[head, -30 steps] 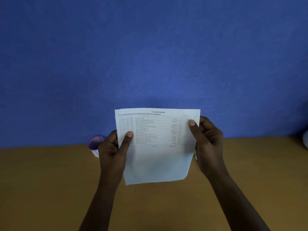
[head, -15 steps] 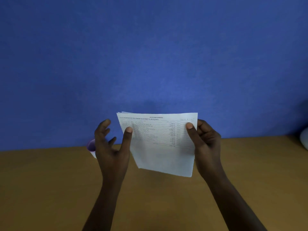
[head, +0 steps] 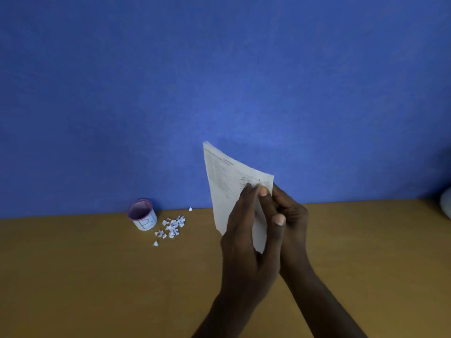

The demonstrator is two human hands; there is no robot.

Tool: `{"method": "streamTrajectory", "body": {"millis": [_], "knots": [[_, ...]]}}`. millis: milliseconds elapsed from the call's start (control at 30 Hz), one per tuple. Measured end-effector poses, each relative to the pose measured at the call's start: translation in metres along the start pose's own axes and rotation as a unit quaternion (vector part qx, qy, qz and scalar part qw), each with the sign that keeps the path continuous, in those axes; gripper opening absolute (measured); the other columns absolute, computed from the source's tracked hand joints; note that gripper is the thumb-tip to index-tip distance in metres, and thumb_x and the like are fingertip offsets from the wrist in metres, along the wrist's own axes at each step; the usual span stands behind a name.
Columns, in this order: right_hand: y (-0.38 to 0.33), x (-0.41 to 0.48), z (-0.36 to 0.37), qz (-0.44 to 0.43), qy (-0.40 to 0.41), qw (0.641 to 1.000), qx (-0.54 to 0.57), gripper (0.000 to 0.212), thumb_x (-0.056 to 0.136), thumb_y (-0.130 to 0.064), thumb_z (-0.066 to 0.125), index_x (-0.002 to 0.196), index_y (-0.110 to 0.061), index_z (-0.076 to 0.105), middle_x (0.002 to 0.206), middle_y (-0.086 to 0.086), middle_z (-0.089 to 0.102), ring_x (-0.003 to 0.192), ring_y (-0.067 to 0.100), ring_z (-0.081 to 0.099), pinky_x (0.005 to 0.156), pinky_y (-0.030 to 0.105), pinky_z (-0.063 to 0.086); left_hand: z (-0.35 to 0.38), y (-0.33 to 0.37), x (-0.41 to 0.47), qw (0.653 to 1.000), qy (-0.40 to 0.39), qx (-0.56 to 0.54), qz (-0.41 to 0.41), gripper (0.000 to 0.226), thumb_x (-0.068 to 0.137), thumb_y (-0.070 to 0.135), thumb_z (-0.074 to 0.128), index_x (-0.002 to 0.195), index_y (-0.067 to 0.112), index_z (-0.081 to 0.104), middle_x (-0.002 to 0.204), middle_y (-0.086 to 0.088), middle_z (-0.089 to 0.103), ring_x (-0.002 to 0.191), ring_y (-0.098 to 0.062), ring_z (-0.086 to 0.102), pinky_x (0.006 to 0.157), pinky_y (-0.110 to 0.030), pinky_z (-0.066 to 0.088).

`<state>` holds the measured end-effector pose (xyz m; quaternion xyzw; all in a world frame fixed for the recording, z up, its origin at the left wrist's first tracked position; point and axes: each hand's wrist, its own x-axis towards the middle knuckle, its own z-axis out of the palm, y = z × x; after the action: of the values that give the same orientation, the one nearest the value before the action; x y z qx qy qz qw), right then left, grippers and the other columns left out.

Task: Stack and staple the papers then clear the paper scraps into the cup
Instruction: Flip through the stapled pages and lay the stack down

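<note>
I hold a thin stack of printed papers (head: pixel 227 181) upright above the wooden table (head: pixel 97 276), turned almost edge-on to me. My right hand (head: pixel 292 213) pinches their right edge, thumb in front and fingers behind. My left hand (head: pixel 246 240) lies against the front face with straight fingers, overlapping the right hand. A small white cup (head: pixel 142 215) with a purple rim stands at the back left by the wall. Several white paper scraps (head: pixel 172 226) lie just right of the cup. No stapler is in view.
A blue wall (head: pixel 219 81) rises straight behind the table's far edge. Part of a pale rounded object (head: pixel 446 203) shows at the right border.
The papers have swung from facing me to nearly edge-on and shifted right. My left hand came across to the right hand, uncovering the cup and the scraps.
</note>
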<state>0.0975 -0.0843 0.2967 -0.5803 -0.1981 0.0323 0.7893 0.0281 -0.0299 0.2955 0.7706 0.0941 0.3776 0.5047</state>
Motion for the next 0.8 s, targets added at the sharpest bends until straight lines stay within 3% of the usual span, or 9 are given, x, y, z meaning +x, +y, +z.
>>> {"method": "streamTrajectory", "body": {"millis": [100,167,233,300,400,467,633,700,800], "knots": [[0.003,-0.005,0.002,-0.003,-0.013,1.000,-0.004,0.022,0.106,-0.010,0.055,0.112,0.002,0.072,0.096,0.014,0.077,0.094,0.030,0.073,0.075,0.044,0.057,0.001,0.002,0.004,1.000,0.013,-0.018,-0.014,0.053,0.103,0.037,0.059,0.154,0.025,0.048,0.154,0.006,0.057,0.142,-0.008,0.054,0.109,-0.043,0.054],[0.004,-0.009,0.006,-0.013,-0.030,0.999,-0.016,0.021,0.107,-0.013,0.054,0.108,-0.006,0.074,0.085,0.004,0.072,0.080,0.022,0.065,0.067,0.038,0.051,0.000,0.006,0.006,0.999,0.030,-0.018,-0.027,0.050,0.102,0.038,0.060,0.150,0.029,0.051,0.149,0.008,0.061,0.137,-0.004,0.058,0.107,-0.038,0.056],[0.004,-0.012,0.009,-0.027,-0.036,0.999,-0.031,0.025,0.108,-0.014,0.053,0.094,-0.023,0.072,0.071,-0.007,0.060,0.067,0.016,0.051,0.060,0.032,0.042,-0.001,0.010,0.008,0.996,0.045,-0.041,-0.062,0.044,0.102,0.035,0.063,0.145,0.035,0.055,0.140,0.017,0.067,0.128,0.003,0.063,0.102,-0.029,0.058],[0.005,-0.013,0.009,-0.029,-0.041,0.998,-0.036,0.028,0.107,-0.010,0.050,0.096,-0.021,0.072,0.069,-0.016,0.060,0.064,0.008,0.049,0.059,0.025,0.043,-0.003,0.011,0.011,0.992,0.059,-0.074,-0.088,0.039,0.101,0.028,0.067,0.140,0.028,0.062,0.124,0.030,0.071,0.118,0.007,0.067,0.094,-0.016,0.056],[0.005,-0.015,0.012,-0.020,-0.065,0.996,-0.053,0.034,0.108,-0.009,0.050,0.137,-0.018,0.066,0.117,0.002,0.078,0.098,0.008,0.063,0.091,0.028,0.053,-0.005,0.013,0.017,0.981,0.085,-0.124,-0.124,0.031,0.098,0.016,0.071,0.126,0.028,0.068,0.109,0.019,0.080,0.105,0.003,0.074,0.083,-0.011,0.056],[0.008,-0.015,0.015,-0.042,-0.079,0.992,-0.093,0.046,0.107,-0.004,0.050,0.149,-0.023,0.054,0.152,0.001,0.058,0.135,0.018,0.056,0.116,0.046,0.044,-0.007,0.014,0.022,0.969,0.099,-0.164,-0.157,0.027,0.096,0.015,0.073,0.120,0.026,0.069,0.095,0.006,0.083,0.094,-0.004,0.078,0.076,-0.013,0.056],[0.015,-0.011,0.016,-0.076,-0.091,0.985,-0.122,0.045,0.105,-0.001,0.050,0.148,-0.016,0.054,0.159,-0.010,0.049,0.152,0.015,0.039,0.123,0.049,0.036,-0.012,0.001,0.035,0.965,0.127,-0.165,-0.159,0.011,0.102,0.023,0.065,0.107,0.017,0.073,0.060,0.001,0.069,0.059,-0.008,0.065,0.064,-0.024,0.054],[0.016,-0.011,0.015,-0.079,-0.087,0.985,-0.126,0.043,0.104,-0.004,0.051,0.146,-0.015,0.057,0.157,-0.012,0.051,0.150,0.016,0.042,0.122,0.046,0.039,-0.014,-0.007,0.037,0.968,0.130,-0.152,-0.150,0.012,0.104,0.026,0.062,0.103,0.020,0.072,0.063,0.001,0.069,0.059,-0.012,0.065,0.064,-0.035,0.058],[0.012,-0.010,0.011,-0.076,-0.074,0.986,-0.132,0.041,0.106,-0.007,0.054,0.145,-0.018,0.058,0.153,-0.015,0.055,0.145,0.011,0.048,0.116,0.032,0.045,-0.015,-0.020,0.039,0.970,0.116,-0.163,-0.140,0.019,0.102,0.040,0.061,0.106,0.025,0.072,0.077,-0.017,0.073,0.074,-0.041,0.071,0.073,-0.064,0.061]]}}
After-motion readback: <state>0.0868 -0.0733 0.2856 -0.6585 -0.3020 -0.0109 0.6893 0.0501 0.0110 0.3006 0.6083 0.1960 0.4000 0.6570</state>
